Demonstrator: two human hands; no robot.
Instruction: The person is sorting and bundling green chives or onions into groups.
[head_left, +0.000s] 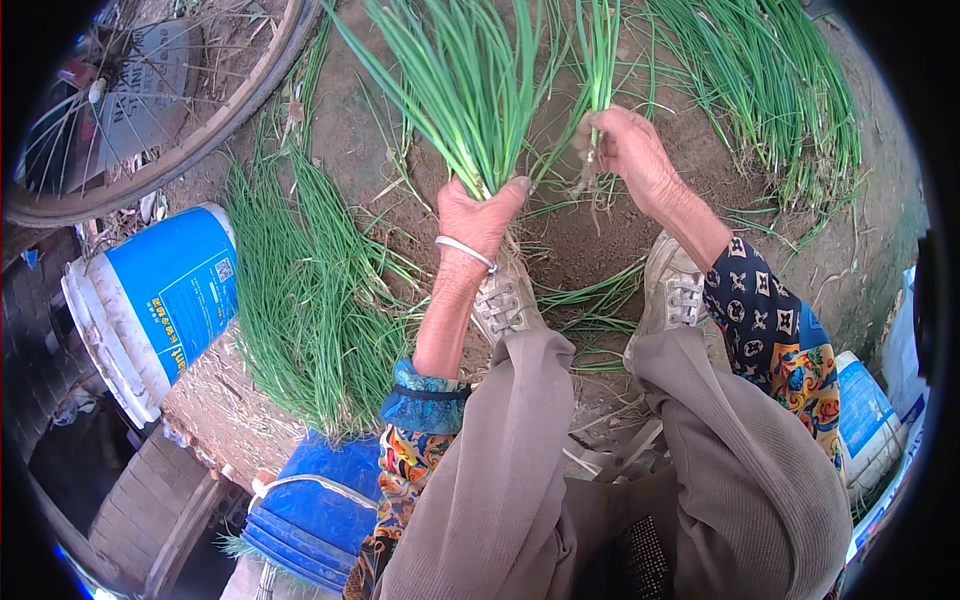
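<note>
My left hand (481, 214), with a pale bangle on its wrist, is closed round the lower ends of a thick bunch of green onions (469, 97), whose leaves fan out away from me. To its right, my right hand (619, 146) pinches a thinner bunch of green onions (600, 60) near the white stems, with roots hanging below the fingers. The two bunches are apart. Loose green leaves and stems (592, 292) lie on the soil between and around my shoes.
A big pile of green onions (307, 292) lies at the left, another (780, 97) at the upper right. A bicycle wheel (247, 112), a blue-and-white bucket (172, 292) and a blue bucket (322, 502) stand or lie at the left. Another bucket (866, 412) is at the right.
</note>
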